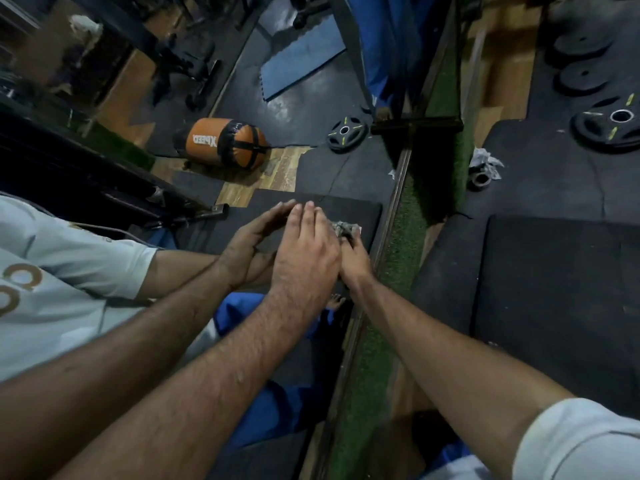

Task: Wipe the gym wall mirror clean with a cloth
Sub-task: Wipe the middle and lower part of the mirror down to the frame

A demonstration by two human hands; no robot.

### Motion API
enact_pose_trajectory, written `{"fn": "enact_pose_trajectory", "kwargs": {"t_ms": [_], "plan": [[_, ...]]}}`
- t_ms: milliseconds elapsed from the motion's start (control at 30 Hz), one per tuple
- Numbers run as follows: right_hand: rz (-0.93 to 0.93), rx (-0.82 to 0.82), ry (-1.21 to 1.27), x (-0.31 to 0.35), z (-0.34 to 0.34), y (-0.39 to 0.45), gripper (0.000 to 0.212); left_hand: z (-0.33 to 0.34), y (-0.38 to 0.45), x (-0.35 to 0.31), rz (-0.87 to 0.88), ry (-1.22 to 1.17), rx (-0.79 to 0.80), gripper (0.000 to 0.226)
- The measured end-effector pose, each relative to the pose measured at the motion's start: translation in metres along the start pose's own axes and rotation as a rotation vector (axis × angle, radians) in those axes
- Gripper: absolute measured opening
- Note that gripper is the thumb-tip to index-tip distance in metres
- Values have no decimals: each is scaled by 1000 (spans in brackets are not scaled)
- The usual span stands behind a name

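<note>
Basically, wall mirror (pixel 242 81) filled the left side, reflecting an orange punch bag (pixel 221 143). Left hand (pixel 304 258) lay flat, fingers spread against the glass. Right hand (pixel 355 259) pinched a crumpled cloth (pixel 343 228) low on the mirror.

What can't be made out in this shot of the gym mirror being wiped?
- Cloth, head view: only a crumpled corner shows; the left hand, flat on the glass, covers the rest.
- Right hand, head view: its fingers are hidden behind the left hand, so its grip cannot be told.
- Mirror, head view: the frame edges cut off its top and left side, and it is too dim to judge smears.
</note>
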State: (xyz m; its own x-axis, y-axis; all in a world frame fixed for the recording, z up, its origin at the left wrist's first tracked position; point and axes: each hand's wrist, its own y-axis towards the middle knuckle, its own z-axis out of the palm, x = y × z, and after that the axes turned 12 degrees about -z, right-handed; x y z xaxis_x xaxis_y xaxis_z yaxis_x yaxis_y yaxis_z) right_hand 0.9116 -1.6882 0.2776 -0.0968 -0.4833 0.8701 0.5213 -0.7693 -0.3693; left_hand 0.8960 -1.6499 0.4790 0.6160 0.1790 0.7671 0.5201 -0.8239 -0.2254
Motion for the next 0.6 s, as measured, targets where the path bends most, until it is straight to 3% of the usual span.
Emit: {"fn": "enact_pose_trajectory", "kwargs": {"t_ms": [167,267,333,433,500,600], "plan": [[-179,56,99,53,-5,53,72,-9,44,-6,-45,-11,24,73],[-205,68,-20,62,-7,69,67,-14,63,-10,-75,-67,45,73],[-112,29,-36,53,-14,75,59,-19,72,-13,-73,-78,77,76],[102,-25,150,64,-19,98,36,-29,86,-19,-67,-75,102,79],[-9,-31,161,92,-17,122,36,-35,99,-19,-78,-95,70,76],[-221,-11,41,109,-16,147,60,-41,122,-19,-81,-134,41,69]]}}
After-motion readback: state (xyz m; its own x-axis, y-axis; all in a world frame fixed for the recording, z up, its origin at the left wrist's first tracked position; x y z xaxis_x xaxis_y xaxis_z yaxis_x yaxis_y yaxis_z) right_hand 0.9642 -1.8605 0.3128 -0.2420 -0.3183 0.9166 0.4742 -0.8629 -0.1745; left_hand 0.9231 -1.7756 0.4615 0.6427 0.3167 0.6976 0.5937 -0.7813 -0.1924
